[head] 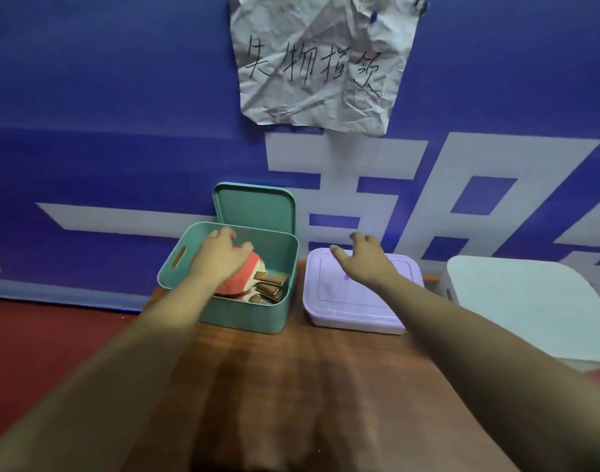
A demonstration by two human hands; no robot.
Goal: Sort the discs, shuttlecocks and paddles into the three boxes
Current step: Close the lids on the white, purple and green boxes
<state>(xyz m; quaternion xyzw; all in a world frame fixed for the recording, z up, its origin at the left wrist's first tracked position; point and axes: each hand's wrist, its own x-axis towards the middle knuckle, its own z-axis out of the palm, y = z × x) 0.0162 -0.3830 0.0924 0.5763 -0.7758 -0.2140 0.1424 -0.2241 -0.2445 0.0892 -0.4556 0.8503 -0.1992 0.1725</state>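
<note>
The green box (244, 316) stands open on the wooden table (291, 386), and its green lid (254, 209) leans upright just behind it, against the blue banner (121, 97). Inside the green box lie the paddles (249, 282): the top one shows a red rubber face with a pale edge, and several brown wooden handles point to the right wall of the box. Just to the right of the green box, not touching it, sits the purple box (356, 301), with its lid on. Farther right of the green box is the white box (530, 301), also covered.

The left hand (220, 257) is inside the opening of the green box, over the red face of the top paddle. Its thumb stands apart from the fingers and the fingers bend downward. Their tips are hidden, so I cannot tell if they grip the paddle or only rest on it. The right hand (363, 260) is over the far part of the purple lid with fingers loosely spread, and it holds nothing. Whether it touches the lid is not clear.

The lower paddles are mostly covered by the top one and by the left hand, so their number is hard to make out. The white box is cut off by the right edge. Above the green box a crumpled paper (319, 63) with handwritten characters hangs on the banner
</note>
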